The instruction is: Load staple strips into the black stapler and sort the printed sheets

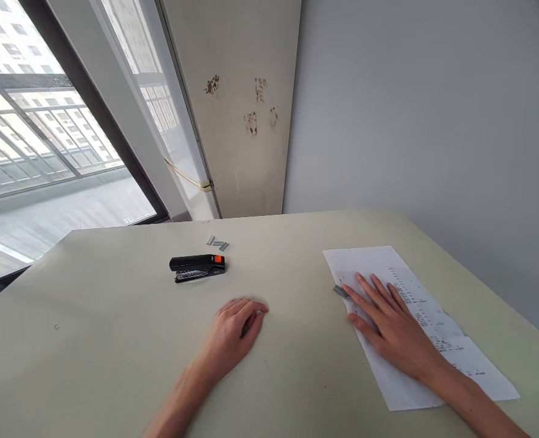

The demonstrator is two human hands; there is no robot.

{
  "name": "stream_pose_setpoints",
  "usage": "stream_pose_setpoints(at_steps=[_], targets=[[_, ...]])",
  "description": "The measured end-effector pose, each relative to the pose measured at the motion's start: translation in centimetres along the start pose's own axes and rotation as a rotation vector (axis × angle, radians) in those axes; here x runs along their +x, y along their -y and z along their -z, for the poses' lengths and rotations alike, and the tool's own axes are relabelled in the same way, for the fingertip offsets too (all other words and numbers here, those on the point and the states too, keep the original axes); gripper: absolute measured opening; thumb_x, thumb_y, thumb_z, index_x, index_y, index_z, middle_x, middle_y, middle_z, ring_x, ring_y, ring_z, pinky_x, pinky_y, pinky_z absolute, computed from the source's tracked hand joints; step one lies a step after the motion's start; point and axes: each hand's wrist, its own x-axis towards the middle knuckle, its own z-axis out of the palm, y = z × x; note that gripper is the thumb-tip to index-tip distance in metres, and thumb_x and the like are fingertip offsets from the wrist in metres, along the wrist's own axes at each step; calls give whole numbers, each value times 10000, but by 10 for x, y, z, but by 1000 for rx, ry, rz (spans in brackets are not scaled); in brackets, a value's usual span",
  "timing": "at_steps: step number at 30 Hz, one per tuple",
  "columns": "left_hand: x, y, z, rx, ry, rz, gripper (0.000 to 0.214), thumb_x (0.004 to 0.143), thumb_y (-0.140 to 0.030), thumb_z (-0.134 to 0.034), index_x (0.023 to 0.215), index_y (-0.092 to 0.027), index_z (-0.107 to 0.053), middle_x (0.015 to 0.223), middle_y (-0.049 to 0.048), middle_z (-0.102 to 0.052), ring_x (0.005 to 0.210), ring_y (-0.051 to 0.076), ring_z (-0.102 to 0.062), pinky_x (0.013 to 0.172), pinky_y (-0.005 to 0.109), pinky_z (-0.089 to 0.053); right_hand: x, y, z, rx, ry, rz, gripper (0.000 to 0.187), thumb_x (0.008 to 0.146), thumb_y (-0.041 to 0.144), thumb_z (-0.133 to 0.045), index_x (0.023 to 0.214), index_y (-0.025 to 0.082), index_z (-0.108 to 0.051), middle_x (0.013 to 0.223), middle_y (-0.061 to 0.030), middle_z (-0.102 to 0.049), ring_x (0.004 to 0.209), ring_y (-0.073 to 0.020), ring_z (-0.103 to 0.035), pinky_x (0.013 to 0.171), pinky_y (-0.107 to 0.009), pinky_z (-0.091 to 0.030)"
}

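My left hand (238, 328) rests on the table with its fingers curled in and thumb near the index finger. A dark gap shows between them; whether anything is inside I cannot make out. My right hand (390, 325) lies flat with fingers spread on a printed sheet of paper (415, 386). At the sheet's left edge, by my right index fingertip, is a small grey strip of staples (341, 292). A black stapler (196, 267) with an orange patch lies beyond my left hand. Several short staple strips (218, 243) are just behind it.
The pale table (114, 365) reaches toward a grey wall (424, 109) on the right and a stained panel (251, 164) at the back. A tiny loose staple (56, 327) lies at the left. A window (45, 134) stands beyond the table's left side.
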Motion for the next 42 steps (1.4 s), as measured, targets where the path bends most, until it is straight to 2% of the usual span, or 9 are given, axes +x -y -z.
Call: stream_pose_setpoints(at_steps=[6, 10, 19, 22, 27, 32, 35, 38, 42], targets=[[-1, -1, 3, 18, -16, -68, 193, 1079, -280, -494, 1145, -261, -674, 988, 36, -717, 889, 192, -696, 825, 306, -543, -3, 76, -1, 210, 46, -40, 584, 1109, 554, -355, 1654, 350, -405, 1786, 11, -195, 1654, -347, -92, 1307, -687, -153], [-5, -4, 7, 57, 19, -149, 305, 1044, -378, -612, 1334, -284, -634, 1179, 77, -658, 1048, 228, -675, 919, 343, -552, -6, 117, 18, 514, 215, -135, 617, 1117, 581, -310, 1701, 393, -245, 1799, 42, -102, 1656, -303, -54, 1270, -638, -327], [-8, -3, 9, 31, 50, -173, 150, 1049, -319, -624, 944, -238, -696, 1055, 42, -663, 939, 195, -634, 870, 337, -511, -42, 36, 8, 260, 164, -70, 640, 1085, 589, -430, 1681, 386, -320, 1776, 37, -220, 1642, -363, -153, 1264, -686, -304], [-6, -2, 17, -22, 37, -150, 165, 1066, -320, -586, 957, -237, -678, 1020, 29, -707, 912, 183, -655, 846, 313, -513, -52, 34, -4, 209, 121, 12, 657, 1095, 543, -446, 1699, 363, -263, 1778, 3, -192, 1632, -386, -163, 1256, -696, -308], [-13, -3, 41, -26, 4, 69, 234, 1072, -442, -529, 1018, -270, -678, 918, -15, -762, 773, 158, -684, 707, 259, -513, -44, 99, -28, 250, 45, 229, 786, 1093, 454, -498, 1726, 322, -53, 1778, -91, -144, 1621, -422, -165, 1220, -756, -317], [-44, 13, 65, 89, -60, 319, 319, 1036, -559, -499, 1025, -311, -699, 797, -54, -750, 613, 136, -629, 607, 235, -486, -22, 193, -30, 405, 165, 264, 751, 1065, 483, -535, 1685, 117, -322, 1765, -177, -65, 1617, -455, -45, 1267, -735, -218], [-67, 28, 78, 191, -72, 435, 371, 1024, -604, -457, 1037, -314, -688, 768, -54, -748, 579, 144, -627, 591, 243, -474, -12, 238, -18, 539, 297, 266, 743, 1063, 457, -554, 1683, 116, -326, 1767, -155, -11, 1622, -417, -10, 1289, -651, -262], [-84, 38, 85, 316, -46, 547, 363, 1037, -566, -401, 1052, -312, -660, 873, -36, -784, 600, 165, -664, 581, 260, -467, -13, 257, -11, 597, 294, 293, 704, 1046, 338, -594, 1680, 159, -345, 1776, -106, -14, 1634, -375, -16, 1303, -597, -270], [-95, 45, 88, 416, -43, 550, 336, 1056, -497, -364, 1035, -295, -632, 1042, 1, -795, 757, 213, -733, 651, 295, -500, -25, 243, -25, 566, 189, 443, 691, 960, 257, -690, 1612, 175, -477, 1768, -108, -149, 1635, -380, -110, 1305, -594, -257]])
